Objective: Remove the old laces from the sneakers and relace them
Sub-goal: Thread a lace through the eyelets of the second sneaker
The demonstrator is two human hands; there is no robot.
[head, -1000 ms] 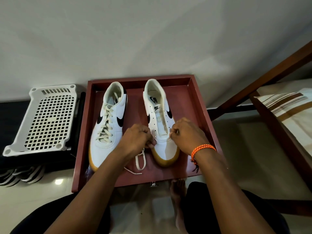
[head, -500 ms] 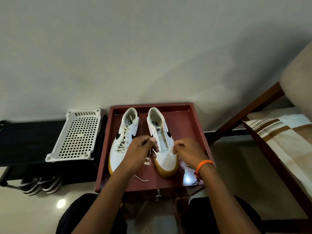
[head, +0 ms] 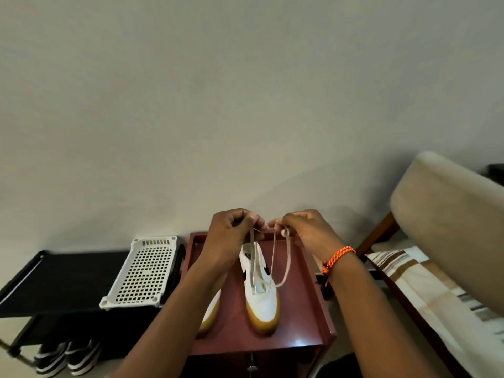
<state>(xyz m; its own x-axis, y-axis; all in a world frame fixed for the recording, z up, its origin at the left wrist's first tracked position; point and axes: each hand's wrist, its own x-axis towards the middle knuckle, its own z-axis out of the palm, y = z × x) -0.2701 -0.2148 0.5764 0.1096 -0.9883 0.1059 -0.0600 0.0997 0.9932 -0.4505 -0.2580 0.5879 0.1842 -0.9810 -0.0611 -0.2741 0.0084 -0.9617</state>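
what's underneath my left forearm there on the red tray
The other white sneaker lies under the left forearm on the red tray. Only its gum-soled toe shows; its laces and upper are covered, so whether it is laced cannot be told.

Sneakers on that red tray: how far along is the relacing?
Early on. The right sneaker has a lace through its lowest eyelets only; left hand and right hand pinch the two ends, raised above the shoe. Its upper eyelets look empty. The left sneaker is mostly hidden behind the forearm, so I can't tell its state.
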